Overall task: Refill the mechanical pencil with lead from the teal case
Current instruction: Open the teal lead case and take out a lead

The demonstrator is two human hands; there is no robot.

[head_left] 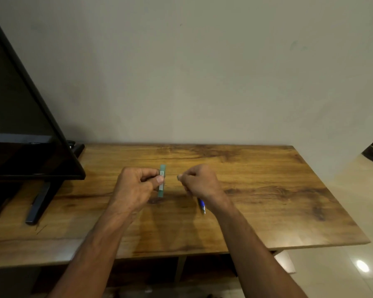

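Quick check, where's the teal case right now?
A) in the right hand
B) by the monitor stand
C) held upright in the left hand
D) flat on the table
C: the left hand pinches the teal case upright above the table; the right hand holds the blue pencil.

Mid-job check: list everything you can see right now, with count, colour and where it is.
teal case: one, teal, held upright over the table's middle.
mechanical pencil: one, blue, sticking out below the right hand.
table: one, brown wood, against the wall.
monitor: one, black, far left on the table.
left hand: pinching the case.
right hand: closed around the pencil, fingertips pinched near the case; too small to tell whether they hold lead.
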